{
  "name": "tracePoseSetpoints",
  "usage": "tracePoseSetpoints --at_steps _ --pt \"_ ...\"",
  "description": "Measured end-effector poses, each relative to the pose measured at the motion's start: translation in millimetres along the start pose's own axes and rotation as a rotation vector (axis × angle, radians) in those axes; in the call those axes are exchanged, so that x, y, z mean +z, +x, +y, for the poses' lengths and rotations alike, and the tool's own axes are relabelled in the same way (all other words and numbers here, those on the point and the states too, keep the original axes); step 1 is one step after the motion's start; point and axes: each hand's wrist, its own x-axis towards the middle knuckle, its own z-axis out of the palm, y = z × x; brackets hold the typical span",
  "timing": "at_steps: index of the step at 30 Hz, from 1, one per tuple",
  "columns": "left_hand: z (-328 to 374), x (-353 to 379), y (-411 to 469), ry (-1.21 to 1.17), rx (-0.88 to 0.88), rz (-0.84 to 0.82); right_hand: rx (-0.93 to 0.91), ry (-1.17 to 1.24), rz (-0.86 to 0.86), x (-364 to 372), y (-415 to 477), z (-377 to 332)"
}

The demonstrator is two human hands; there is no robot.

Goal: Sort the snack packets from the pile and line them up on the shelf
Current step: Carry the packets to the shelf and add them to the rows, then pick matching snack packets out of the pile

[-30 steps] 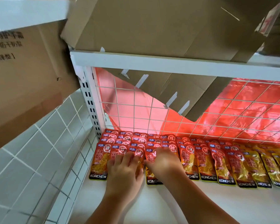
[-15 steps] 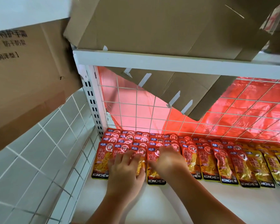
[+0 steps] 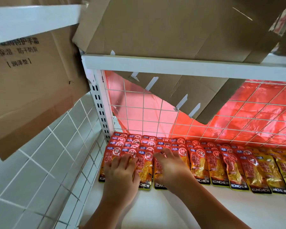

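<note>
Red and yellow KONCHEW snack packets (image 3: 218,167) lie flat in overlapping rows on the white shelf (image 3: 221,210), from the left upright to the right edge of view. My left hand (image 3: 120,177) lies palm down on the packets near the left end, fingers spread and fairly straight. Beside it, my right hand (image 3: 170,169) presses on the neighbouring packets (image 3: 145,169), fingers bent slightly at the tips. Both hands cover the middles of several front-row packets.
A white wire grid (image 3: 205,123) backs the shelf, with red plastic sheeting behind it. A flattened cardboard box (image 3: 180,90) hangs down from the shelf above (image 3: 172,65). Another carton (image 3: 31,83) overhangs the tiled wall (image 3: 45,162) on the left.
Both hands have stayed on the front-row packets at the left end, shifting slightly. The camera has tilted a little, so the shelf sits lower in view.
</note>
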Motion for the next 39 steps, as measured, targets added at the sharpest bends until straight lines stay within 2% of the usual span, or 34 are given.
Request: tracePoseSetpoints --at_steps 10,22,30,39 --pt "1.0 0.6 -0.6 0.01 -0.016 -0.039 -0.024 0.029 0.05 5.7 -3.8 4.5" --pt "13.1 -7.8 4.0 0.003 -0.041 -0.041 -0.114 0.079 0.231 2.6 -22.8 20.7" --pt "68.1 -25.8 31.0 -0.072 -0.017 0.001 -0.177 0.123 0.361 -34.2 -40.9 35.7" --pt "172.3 -65.0 63.7 -0.166 0.16 0.066 -0.186 0.166 0.545 -104.3 -103.6 102.0"
